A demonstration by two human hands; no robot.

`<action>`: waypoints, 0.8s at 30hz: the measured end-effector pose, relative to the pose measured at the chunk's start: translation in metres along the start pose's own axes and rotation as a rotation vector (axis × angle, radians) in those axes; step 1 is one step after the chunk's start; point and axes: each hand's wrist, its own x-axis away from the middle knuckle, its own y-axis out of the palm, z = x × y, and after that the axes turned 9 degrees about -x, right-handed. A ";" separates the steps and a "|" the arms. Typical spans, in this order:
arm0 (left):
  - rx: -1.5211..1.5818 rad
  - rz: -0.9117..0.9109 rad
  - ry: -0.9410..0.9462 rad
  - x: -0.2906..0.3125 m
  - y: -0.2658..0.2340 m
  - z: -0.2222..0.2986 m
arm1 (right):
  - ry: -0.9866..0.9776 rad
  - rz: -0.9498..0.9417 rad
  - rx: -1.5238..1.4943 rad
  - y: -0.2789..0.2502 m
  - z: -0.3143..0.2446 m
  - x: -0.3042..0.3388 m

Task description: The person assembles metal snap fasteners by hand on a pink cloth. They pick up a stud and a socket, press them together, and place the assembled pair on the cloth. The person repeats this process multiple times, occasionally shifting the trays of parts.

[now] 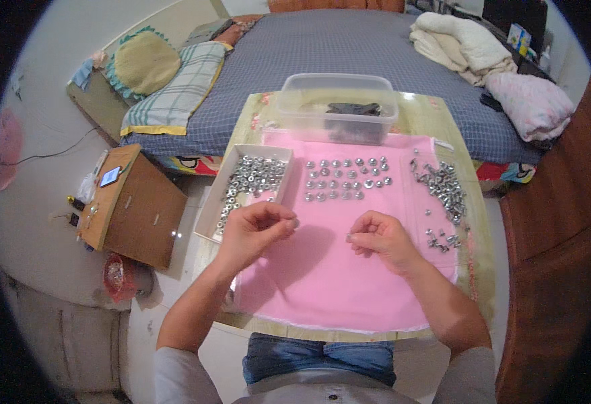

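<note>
My left hand is closed in a pinch above the pink cloth; whatever is at its fingertips is too small to make out. To its right, my right hand pinches a small silvery metal piece between thumb and forefinger. The two hands are apart. Beyond them, several small metal parts with round, flanged bases stand in rows on the cloth. A white box by my left hand holds many loose metal nuts. Loose bolt-like metal pieces lie heaped at the right.
At the table's far side stands a clear plastic tub with something dark inside. Past the table is a bed with a blue checked cover. A wooden cabinet and a red-lined bin stand to the left.
</note>
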 end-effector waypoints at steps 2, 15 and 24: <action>-0.064 -0.010 -0.008 -0.006 0.023 0.000 | -0.006 -0.013 -0.004 0.000 0.003 0.000; 0.035 -0.086 0.135 -0.014 0.066 -0.027 | -0.058 0.043 -0.051 -0.001 0.010 -0.002; 0.155 -0.169 -0.080 -0.013 0.068 -0.026 | -0.039 0.068 -0.062 0.002 0.009 -0.002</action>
